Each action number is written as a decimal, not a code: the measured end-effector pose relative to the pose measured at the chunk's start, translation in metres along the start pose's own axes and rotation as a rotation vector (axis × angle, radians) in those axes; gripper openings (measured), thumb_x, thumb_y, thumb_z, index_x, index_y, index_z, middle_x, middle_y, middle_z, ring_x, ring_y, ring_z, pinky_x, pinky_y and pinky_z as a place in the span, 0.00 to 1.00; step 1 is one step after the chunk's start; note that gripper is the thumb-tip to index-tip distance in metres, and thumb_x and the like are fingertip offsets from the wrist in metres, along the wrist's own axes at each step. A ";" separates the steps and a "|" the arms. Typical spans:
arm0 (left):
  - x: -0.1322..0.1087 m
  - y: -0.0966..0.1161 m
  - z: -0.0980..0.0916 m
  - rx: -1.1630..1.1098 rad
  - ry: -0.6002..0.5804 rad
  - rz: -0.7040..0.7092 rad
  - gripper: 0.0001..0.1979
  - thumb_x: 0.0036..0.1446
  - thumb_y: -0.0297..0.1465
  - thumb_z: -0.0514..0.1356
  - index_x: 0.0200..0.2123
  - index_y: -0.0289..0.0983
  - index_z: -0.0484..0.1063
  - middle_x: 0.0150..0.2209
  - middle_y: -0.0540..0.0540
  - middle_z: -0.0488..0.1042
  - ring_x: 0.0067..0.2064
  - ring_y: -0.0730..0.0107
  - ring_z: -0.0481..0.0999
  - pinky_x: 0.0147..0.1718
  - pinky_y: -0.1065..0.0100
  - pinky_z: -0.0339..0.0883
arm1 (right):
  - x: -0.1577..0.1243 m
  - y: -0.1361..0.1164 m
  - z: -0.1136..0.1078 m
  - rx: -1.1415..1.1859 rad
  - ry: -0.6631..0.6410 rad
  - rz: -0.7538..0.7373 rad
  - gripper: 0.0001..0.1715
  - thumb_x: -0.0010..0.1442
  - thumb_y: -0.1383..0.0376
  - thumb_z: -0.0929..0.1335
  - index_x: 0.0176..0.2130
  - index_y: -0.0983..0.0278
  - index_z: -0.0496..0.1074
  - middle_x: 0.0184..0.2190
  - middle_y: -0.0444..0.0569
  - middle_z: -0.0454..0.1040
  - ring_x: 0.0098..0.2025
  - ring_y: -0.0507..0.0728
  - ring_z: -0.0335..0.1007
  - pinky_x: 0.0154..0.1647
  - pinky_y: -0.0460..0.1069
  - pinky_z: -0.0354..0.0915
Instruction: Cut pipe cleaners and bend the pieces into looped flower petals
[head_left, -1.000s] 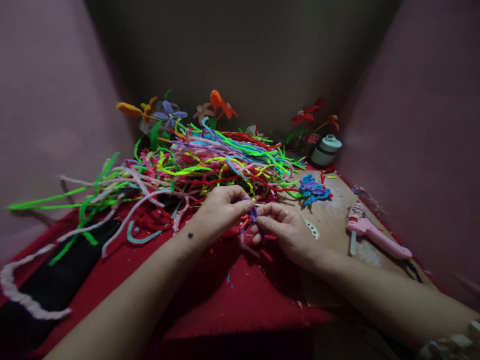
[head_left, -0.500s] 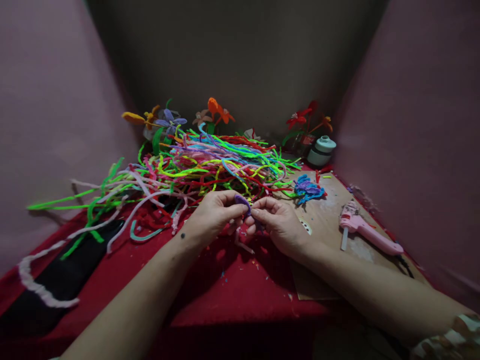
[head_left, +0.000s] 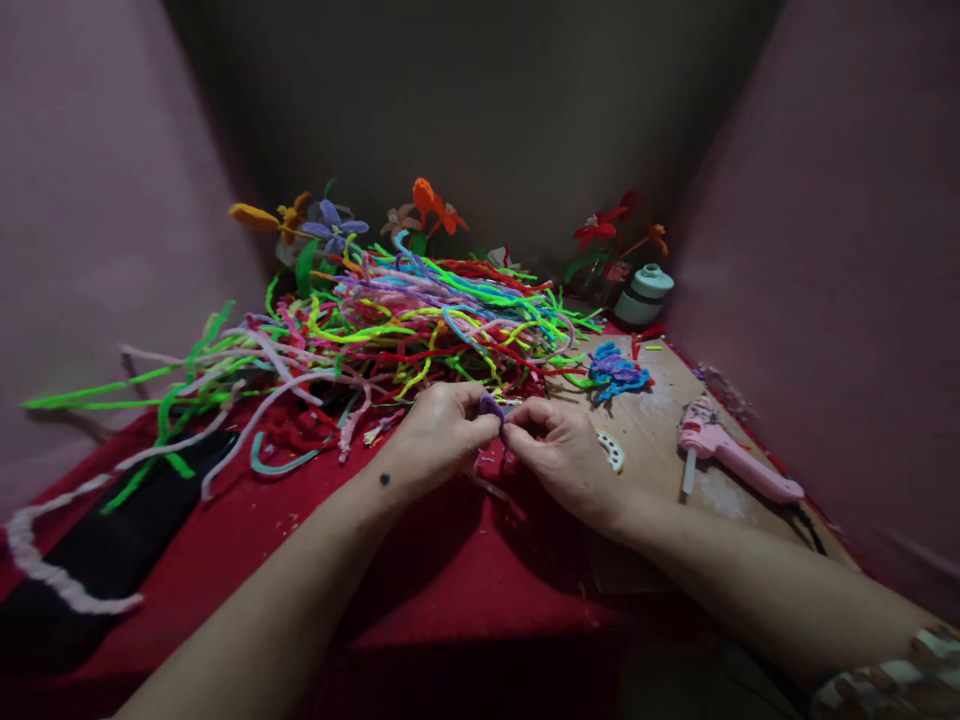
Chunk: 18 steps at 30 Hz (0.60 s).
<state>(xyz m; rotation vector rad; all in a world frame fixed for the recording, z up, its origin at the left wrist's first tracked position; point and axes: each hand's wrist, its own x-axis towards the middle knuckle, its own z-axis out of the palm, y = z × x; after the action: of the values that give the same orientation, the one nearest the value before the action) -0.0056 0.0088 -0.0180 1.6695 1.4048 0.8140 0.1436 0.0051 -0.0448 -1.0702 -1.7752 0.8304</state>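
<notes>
Both hands meet over the front of the red-covered table, pinching one small piece of purple pipe cleaner (head_left: 491, 407). My left hand (head_left: 446, 430) has thumb and forefinger closed on its curved upper part. From the other side, my right hand (head_left: 559, 450) pinches its lower end, fingertips almost touching the left thumb. The fingers hide much of the piece. On the table below lies a short pale pink pipe cleaner (head_left: 491, 487), partly in shadow. A blue and purple pipe-cleaner bundle (head_left: 619, 372) rests on the brown board, beyond my right hand.
A large heap of coloured pipe cleaners (head_left: 450, 310) spreads behind the hands. On the brown board (head_left: 675, 390) lie a pink glue gun (head_left: 739, 465) and a white piece with holes (head_left: 613, 450). Pipe-cleaner flowers (head_left: 334, 228) and a pale jar (head_left: 645, 295) stand at the back.
My hands have drawn closer together around the purple pipe cleaner, and less of it shows. The view has shifted slightly.
</notes>
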 end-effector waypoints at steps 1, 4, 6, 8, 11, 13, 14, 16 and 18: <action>0.000 0.000 0.001 0.021 0.006 0.001 0.05 0.43 0.27 0.53 0.22 0.35 0.69 0.15 0.56 0.62 0.16 0.80 0.59 0.16 0.76 0.50 | 0.000 0.000 0.001 -0.007 0.003 -0.008 0.08 0.52 0.71 0.65 0.23 0.65 0.68 0.20 0.43 0.67 0.25 0.50 0.61 0.28 0.45 0.58; 0.000 0.001 0.002 0.058 0.031 0.005 0.04 0.42 0.27 0.54 0.21 0.35 0.67 0.14 0.56 0.62 0.15 0.80 0.59 0.15 0.76 0.50 | -0.001 0.002 0.002 -0.031 0.015 -0.054 0.07 0.53 0.71 0.64 0.24 0.65 0.68 0.21 0.43 0.67 0.25 0.50 0.61 0.29 0.45 0.58; 0.001 0.002 0.002 0.057 0.041 0.000 0.04 0.41 0.27 0.54 0.21 0.35 0.67 0.13 0.56 0.61 0.15 0.79 0.60 0.14 0.76 0.50 | -0.001 0.003 0.002 -0.041 0.014 -0.081 0.07 0.53 0.71 0.64 0.25 0.65 0.69 0.23 0.43 0.68 0.26 0.50 0.62 0.30 0.45 0.59; 0.000 0.003 0.002 0.042 0.032 -0.017 0.04 0.41 0.27 0.53 0.22 0.36 0.67 0.12 0.56 0.62 0.14 0.79 0.60 0.14 0.76 0.50 | 0.000 0.003 0.003 -0.042 0.005 -0.088 0.07 0.53 0.70 0.63 0.26 0.65 0.69 0.23 0.43 0.69 0.26 0.50 0.62 0.30 0.45 0.59; 0.000 0.004 0.001 0.008 -0.004 -0.055 0.03 0.41 0.26 0.53 0.22 0.36 0.67 0.11 0.56 0.62 0.12 0.79 0.59 0.13 0.76 0.51 | 0.000 0.003 0.004 -0.032 -0.017 -0.063 0.07 0.53 0.71 0.63 0.25 0.66 0.68 0.22 0.42 0.66 0.25 0.49 0.60 0.29 0.44 0.57; 0.000 0.004 0.001 -0.021 -0.030 -0.081 0.02 0.41 0.26 0.53 0.21 0.36 0.66 0.11 0.56 0.62 0.12 0.79 0.59 0.13 0.76 0.51 | 0.000 0.003 0.005 -0.025 -0.029 -0.052 0.07 0.53 0.70 0.62 0.25 0.66 0.67 0.21 0.41 0.64 0.25 0.48 0.58 0.28 0.44 0.57; 0.000 0.004 0.001 -0.021 -0.039 -0.092 0.02 0.41 0.26 0.53 0.21 0.36 0.65 0.11 0.56 0.63 0.12 0.79 0.59 0.13 0.76 0.52 | -0.001 0.004 0.005 -0.027 -0.032 -0.058 0.07 0.53 0.70 0.62 0.25 0.66 0.67 0.21 0.41 0.64 0.25 0.48 0.57 0.28 0.44 0.56; 0.000 0.005 0.002 0.019 -0.038 -0.109 0.01 0.41 0.26 0.54 0.20 0.36 0.64 0.11 0.56 0.63 0.13 0.79 0.60 0.13 0.76 0.51 | -0.001 0.006 0.006 -0.053 -0.031 -0.091 0.07 0.52 0.71 0.62 0.24 0.66 0.66 0.21 0.41 0.63 0.25 0.48 0.57 0.27 0.44 0.56; 0.000 0.007 0.002 0.079 -0.022 -0.124 0.01 0.40 0.26 0.54 0.21 0.36 0.64 0.11 0.56 0.63 0.13 0.79 0.61 0.13 0.77 0.50 | -0.001 0.008 0.006 -0.113 -0.014 -0.142 0.07 0.51 0.72 0.62 0.23 0.66 0.65 0.21 0.41 0.62 0.24 0.48 0.56 0.27 0.44 0.54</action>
<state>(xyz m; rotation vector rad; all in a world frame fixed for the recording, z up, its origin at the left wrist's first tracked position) -0.0002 0.0082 -0.0132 1.6272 1.5267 0.6759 0.1413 0.0065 -0.0548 -0.9989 -1.9053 0.6590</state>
